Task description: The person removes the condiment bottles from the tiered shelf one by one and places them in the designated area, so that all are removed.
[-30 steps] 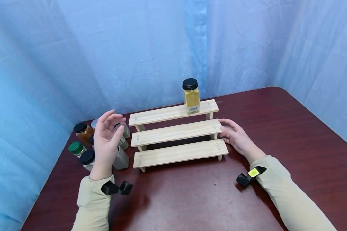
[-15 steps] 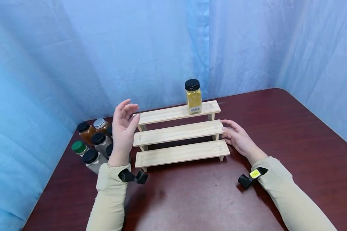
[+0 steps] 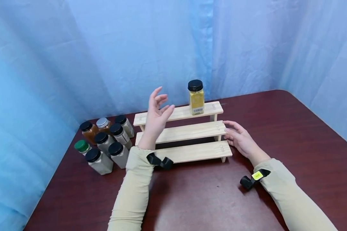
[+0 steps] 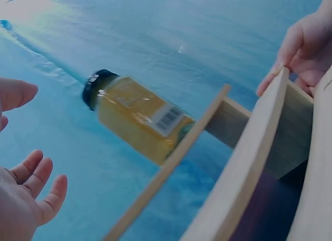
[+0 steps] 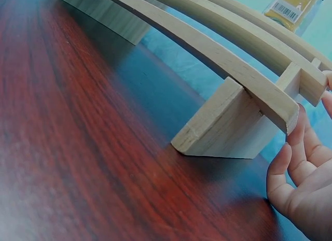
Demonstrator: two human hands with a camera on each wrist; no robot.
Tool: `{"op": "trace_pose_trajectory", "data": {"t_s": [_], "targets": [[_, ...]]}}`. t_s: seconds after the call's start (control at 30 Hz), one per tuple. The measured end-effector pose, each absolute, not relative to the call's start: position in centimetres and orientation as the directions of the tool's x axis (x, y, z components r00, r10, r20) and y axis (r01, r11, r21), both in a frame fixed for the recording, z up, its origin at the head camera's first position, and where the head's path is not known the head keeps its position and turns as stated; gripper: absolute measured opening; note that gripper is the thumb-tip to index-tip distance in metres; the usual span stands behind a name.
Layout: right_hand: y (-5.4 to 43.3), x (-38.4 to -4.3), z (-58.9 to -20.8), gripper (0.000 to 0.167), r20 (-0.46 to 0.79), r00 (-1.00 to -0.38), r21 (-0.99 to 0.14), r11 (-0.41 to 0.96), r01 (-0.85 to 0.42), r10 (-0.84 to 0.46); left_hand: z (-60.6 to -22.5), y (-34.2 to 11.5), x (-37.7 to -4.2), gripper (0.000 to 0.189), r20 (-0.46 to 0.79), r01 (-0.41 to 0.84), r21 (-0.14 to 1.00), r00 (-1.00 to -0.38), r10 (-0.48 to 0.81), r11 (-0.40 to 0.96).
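A three-step wooden spice rack (image 3: 191, 131) stands on the table. One jar of yellow spice (image 3: 197, 102) with a black lid is upright on its top step, toward the right end. My left hand (image 3: 155, 123) is raised in front of the rack's left half, holding nothing, fingers spread and loosely bent. In the left wrist view, its thumb and fingers face the yellow jar (image 4: 140, 116) across a gap. My right hand (image 3: 240, 140) holds the right end of the middle step, its fingertips against the wood edge; the right wrist view shows bent fingers (image 5: 306, 163) beside the rack's end.
Left of the rack several spice jars stand grouped, among them a green-lidded jar (image 3: 82, 146), a silver-lidded jar (image 3: 104, 125) and a black-lidded white jar (image 3: 102, 164). The dark red table (image 3: 208, 199) reaches back to a blue curtain (image 3: 133, 54).
My left hand has moved right and upward, from over the grouped jars to in front of the rack, uncovering those jars. The right hand stays at the rack's end.
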State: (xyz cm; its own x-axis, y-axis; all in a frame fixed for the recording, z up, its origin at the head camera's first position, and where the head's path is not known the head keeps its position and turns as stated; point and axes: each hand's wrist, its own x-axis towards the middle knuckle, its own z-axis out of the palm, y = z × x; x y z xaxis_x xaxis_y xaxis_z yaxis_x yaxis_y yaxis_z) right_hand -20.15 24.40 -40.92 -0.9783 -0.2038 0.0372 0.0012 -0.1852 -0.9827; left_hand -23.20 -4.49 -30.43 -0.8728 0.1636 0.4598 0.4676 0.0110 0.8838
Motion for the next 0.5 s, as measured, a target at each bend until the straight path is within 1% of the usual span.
{"op": "trace_pose_trajectory", "data": {"t_s": [0.2, 0.33, 0.5], "targets": [[24.5, -20.1, -40.9, 0.023, 0.041, -0.977, -0.982, -0.191, 0.000, -0.209, -32.0, -2.1, -24.5, 0.070, 0.384, 0.415, 0.905, -0.892, 0.238, 0.096], [24.5, -20.1, -40.9, 0.023, 0.046, -0.976, -0.980, -0.201, -0.003, -0.211, -32.6, -0.7, -25.0, 0.074, 0.367, 0.401, 0.912, -0.889, 0.274, 0.080], [24.4, -20.1, -41.0, 0.022, 0.067, -0.974, -0.974, -0.225, -0.017, -0.215, -32.8, 0.4, -25.2, 0.081, 0.370, 0.398, 0.916, -0.884, 0.286, 0.046]]}}
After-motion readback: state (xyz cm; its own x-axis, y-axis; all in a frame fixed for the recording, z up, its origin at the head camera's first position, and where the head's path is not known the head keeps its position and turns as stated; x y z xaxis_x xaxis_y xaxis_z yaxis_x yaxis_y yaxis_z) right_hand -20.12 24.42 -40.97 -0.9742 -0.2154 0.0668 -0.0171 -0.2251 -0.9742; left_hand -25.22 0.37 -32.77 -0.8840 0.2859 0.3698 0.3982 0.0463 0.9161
